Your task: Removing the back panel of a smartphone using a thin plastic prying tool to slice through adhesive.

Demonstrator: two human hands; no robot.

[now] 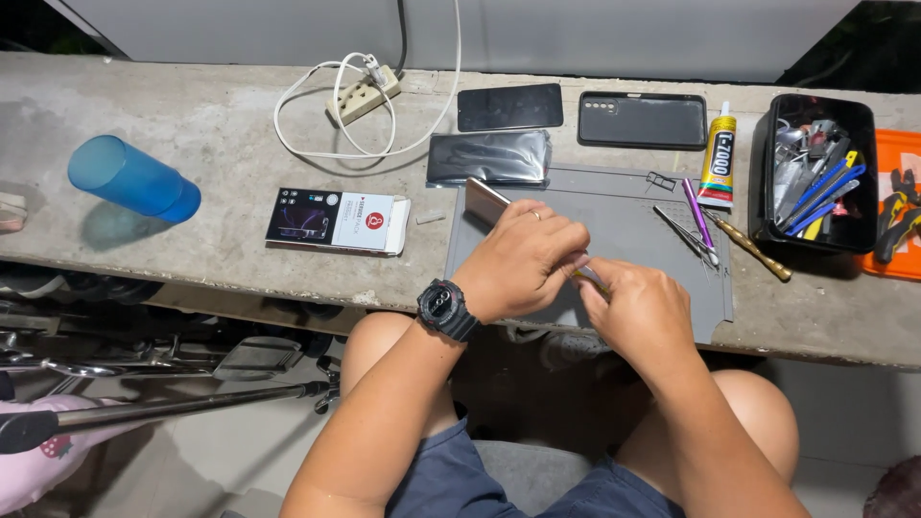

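left hand: over the middle of the grey mat, grip closed round a phone; its gold upper end sticks out toward the mat's far-left corner.
right hand: just right of the left, near the mat's front edge, fingers pinched on a thin tool (tip hidden between the hands, can't tell what it touches).
phone position: I read it as lifted off the mat, tilted, not lying flat.
mat neighbours: tweezers and a purple pry tool on its right part; a small tray piece at its far-right corner; glue tube and black tool box beyond the right edge.
behind mat: three dark phones or panels, one overlapping the far edge.
risk: tool slipping off the phone's edge, I'd judge, scratches it or jabs the left fingers.
risk 2: hands sit near the mat's front edge, close to the bench lip; a dropped phone or small part goes to the floor.
room: left of the mat is open up to a flat box; right side crowded.
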